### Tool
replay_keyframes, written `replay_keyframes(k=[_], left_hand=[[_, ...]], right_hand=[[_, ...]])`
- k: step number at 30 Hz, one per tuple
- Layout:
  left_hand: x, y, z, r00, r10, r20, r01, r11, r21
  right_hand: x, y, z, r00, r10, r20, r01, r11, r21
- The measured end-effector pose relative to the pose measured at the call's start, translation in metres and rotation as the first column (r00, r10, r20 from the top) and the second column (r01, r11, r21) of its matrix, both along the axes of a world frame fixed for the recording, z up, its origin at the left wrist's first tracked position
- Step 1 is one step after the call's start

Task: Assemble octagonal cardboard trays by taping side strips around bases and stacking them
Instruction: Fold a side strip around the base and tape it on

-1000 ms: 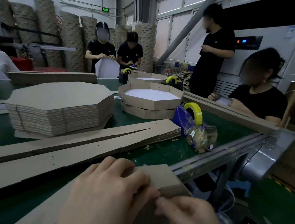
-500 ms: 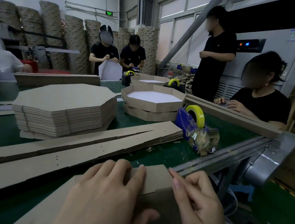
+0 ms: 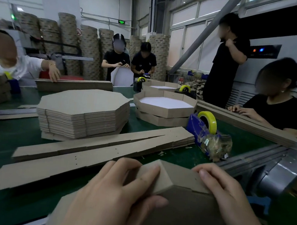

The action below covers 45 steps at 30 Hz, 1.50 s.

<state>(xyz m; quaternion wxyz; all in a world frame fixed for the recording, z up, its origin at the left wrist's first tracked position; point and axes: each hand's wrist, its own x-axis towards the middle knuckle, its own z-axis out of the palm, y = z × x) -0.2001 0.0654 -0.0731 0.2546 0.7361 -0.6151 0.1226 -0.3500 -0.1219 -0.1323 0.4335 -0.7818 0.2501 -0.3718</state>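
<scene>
1. A stack of bases [image 3: 83, 113] lies at the left on the green table [image 3: 7, 141], near enough to take the next one without standing up.
2. Loose strips [image 3: 90, 154] lie flat in front of the stack, between it and the hands, probably as the supply for the side walls.
3. The left hand [image 3: 117, 195] presses a strip [image 3: 163, 176] against the edge of a base [image 3: 185, 214]. Its fingers are spread on the outside and the thumb is on the base, so the strip is clamped at the bend.
4. The right hand [image 3: 226, 194] holds the next part of the strip, fingers curled together over its top edge, I think to keep the corner sharp until tape comes.
5. Finished trays [image 3: 164, 108] are stacked behind, out of the way.
6. The tape dispenser [image 3: 207, 130] stands at the right, near the right hand.
</scene>
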Motion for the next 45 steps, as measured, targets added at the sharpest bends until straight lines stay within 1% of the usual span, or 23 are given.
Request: replay_keyframes(k=[4,5,7,10,14,15,16,18,20,22,23,24,26,27,28,30,32,34,36,38,41,42,45], left_hand=[[0.009,0.005,-0.020,0.993,0.007,-0.118,-0.019,0.995,-0.096],[0.012,0.005,-0.023,0.990,-0.003,-0.141,-0.011,0.995,-0.101],[0.015,0.006,-0.022,0.988,-0.033,-0.153,0.026,0.999,-0.046],[0.015,-0.003,-0.016,0.994,-0.078,-0.079,0.080,0.996,0.030],[0.008,-0.024,-0.008,0.981,-0.109,0.158,0.087,0.986,0.141],[0.006,-0.030,-0.009,0.975,-0.109,0.191,0.079,0.984,0.158],[0.005,-0.034,-0.010,0.970,-0.102,0.218,0.066,0.984,0.167],[0.003,-0.039,-0.015,0.970,-0.084,0.226,0.045,0.984,0.173],[0.005,-0.041,-0.019,0.973,-0.063,0.221,0.026,0.986,0.167],[0.009,-0.041,-0.021,0.979,-0.053,0.196,0.021,0.987,0.162],[0.011,-0.040,-0.022,0.982,-0.054,0.180,0.025,0.987,0.160],[0.013,-0.039,-0.023,0.985,-0.055,0.162,0.030,0.987,0.157],[0.017,-0.037,-0.023,0.989,-0.061,0.136,0.040,0.987,0.155],[0.019,-0.037,-0.023,0.990,-0.061,0.129,0.040,0.987,0.157],[0.021,-0.037,-0.022,0.991,-0.058,0.123,0.037,0.986,0.165],[0.022,-0.037,-0.020,0.993,-0.050,0.107,0.031,0.984,0.175],[0.022,-0.038,-0.019,0.994,-0.056,0.091,0.040,0.984,0.173],[0.022,-0.039,-0.020,0.994,-0.062,0.088,0.046,0.985,0.168],[0.023,-0.040,-0.022,0.994,-0.068,0.082,0.054,0.985,0.163],[0.025,-0.040,-0.023,0.994,-0.078,0.077,0.067,0.987,0.144],[0.024,-0.040,-0.024,0.995,-0.081,0.065,0.073,0.991,0.116],[0.024,-0.041,-0.024,0.995,-0.081,0.063,0.073,0.990,0.119],[0.023,-0.042,-0.021,0.995,-0.076,0.058,0.067,0.988,0.140]], right_hand=[[0.010,0.000,-0.005,0.999,-0.035,0.019,0.038,0.991,-0.127],[0.013,0.001,-0.008,0.999,-0.044,0.008,0.045,0.987,-0.152],[0.016,0.003,-0.012,0.998,-0.058,-0.007,0.056,0.981,-0.184],[0.021,0.008,-0.010,0.998,-0.055,0.005,0.054,0.970,-0.239],[0.028,0.018,-0.005,1.000,-0.025,-0.019,0.018,0.948,-0.318],[0.028,0.017,-0.003,0.999,-0.005,-0.032,-0.004,0.954,-0.300],[0.028,0.014,-0.001,0.999,0.018,-0.040,-0.027,0.970,-0.240],[0.024,0.006,0.004,0.997,0.058,-0.057,-0.059,0.998,-0.030],[0.022,-0.002,0.004,0.988,0.099,-0.118,-0.082,0.986,0.144],[0.021,-0.010,0.000,0.972,0.158,-0.172,-0.116,0.966,0.233],[0.022,-0.017,-0.001,0.978,0.131,-0.164,-0.094,0.971,0.220],[0.022,-0.028,0.000,0.991,0.060,-0.119,-0.037,0.982,0.186],[0.021,-0.062,0.007,0.985,-0.172,0.027,0.166,0.973,0.163],[0.020,-0.085,0.013,0.949,-0.309,0.059,0.298,0.943,0.150],[0.018,-0.110,0.018,0.900,-0.433,0.047,0.426,0.898,0.106],[0.014,-0.160,0.026,0.795,-0.603,-0.063,0.604,0.797,-0.007],[0.013,-0.199,0.029,0.738,-0.622,-0.261,0.635,0.772,-0.045],[0.017,-0.221,0.029,0.725,-0.525,-0.446,0.597,0.802,0.026],[0.019,-0.231,0.027,0.741,-0.466,-0.483,0.586,0.800,0.129],[0.019,-0.236,0.025,0.780,-0.453,-0.432,0.582,0.779,0.232],[0.019,-0.239,0.027,0.880,-0.404,-0.251,0.475,0.720,0.505],[0.019,-0.239,0.028,0.896,-0.401,-0.191,0.433,0.694,0.575],[0.019,-0.234,0.027,0.887,-0.458,-0.052,0.380,0.663,0.644]])
